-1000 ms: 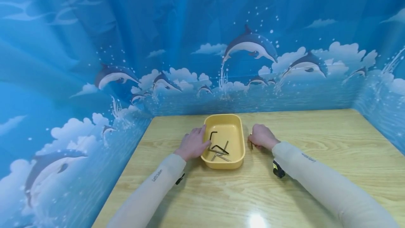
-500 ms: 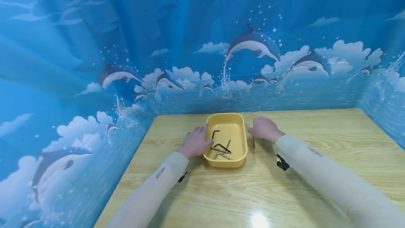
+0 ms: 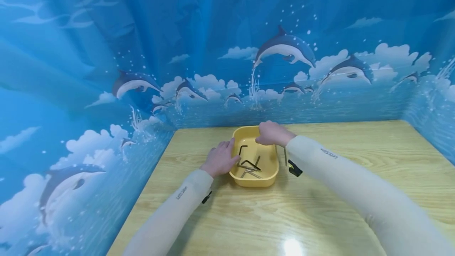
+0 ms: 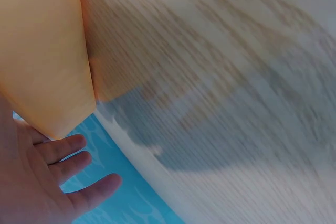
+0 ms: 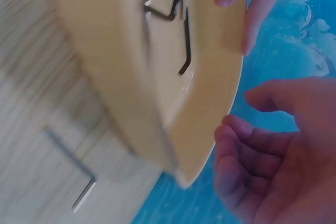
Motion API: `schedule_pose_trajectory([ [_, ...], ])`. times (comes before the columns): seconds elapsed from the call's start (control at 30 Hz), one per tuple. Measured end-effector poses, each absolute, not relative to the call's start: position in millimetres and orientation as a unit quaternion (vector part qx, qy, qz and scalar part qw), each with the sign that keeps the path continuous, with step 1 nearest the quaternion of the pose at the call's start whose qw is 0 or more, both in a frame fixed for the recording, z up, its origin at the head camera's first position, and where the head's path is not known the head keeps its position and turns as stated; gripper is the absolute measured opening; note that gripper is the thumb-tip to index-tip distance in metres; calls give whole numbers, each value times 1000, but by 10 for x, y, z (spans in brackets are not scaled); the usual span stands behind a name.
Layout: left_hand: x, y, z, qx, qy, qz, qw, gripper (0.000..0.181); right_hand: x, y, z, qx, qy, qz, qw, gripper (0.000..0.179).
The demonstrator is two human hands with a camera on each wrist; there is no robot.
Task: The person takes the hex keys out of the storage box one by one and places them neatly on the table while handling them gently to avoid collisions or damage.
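Note:
A yellow plastic tray [image 3: 253, 183] stands on the table with several L-shaped hex keys inside, two of them black [image 3: 252, 165]. My left hand [image 3: 218, 159] holds the tray's left wall, thumb over the rim; its other fingers [image 4: 68, 166] stretch loosely outside. My right hand [image 3: 273, 133] is over the tray's far right side. In the right wrist view its fingers [image 5: 231, 177] are loosely curled, the thumb stands apart, and nothing is between them. A silver hex key [image 5: 71, 153] lies on the table beside the tray's right wall.
The wood-grain table [image 3: 355, 149] carries the tray near its far edge. A blue curtain [image 3: 213, 31] printed with dolphins hangs along the back and the left side.
My right hand has let go of the silver hex key beside the tray and moved left over the tray. My left hand stays at the tray's left wall.

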State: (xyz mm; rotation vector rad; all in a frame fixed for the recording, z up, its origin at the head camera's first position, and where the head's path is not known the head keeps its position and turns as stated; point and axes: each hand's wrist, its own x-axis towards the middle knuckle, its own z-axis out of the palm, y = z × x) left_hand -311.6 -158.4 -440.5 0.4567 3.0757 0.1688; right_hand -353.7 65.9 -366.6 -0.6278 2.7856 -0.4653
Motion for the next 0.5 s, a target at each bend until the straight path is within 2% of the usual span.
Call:
schedule_pose_trajectory([
  [0.23,-3159,-1613,-4437,144,988,56,9,77,-3733,209,-3709,-229,950,-132,163,11],
  [0.37,-3166,-1610,-4437,146,988,49,9,76,-3830,9,-3780,-204,954,-112,191,15],
  [0.5,-3148,-1598,-4433,148,988,45,8,74,-3891,-124,-3865,-197,952,-100,212,12],
])
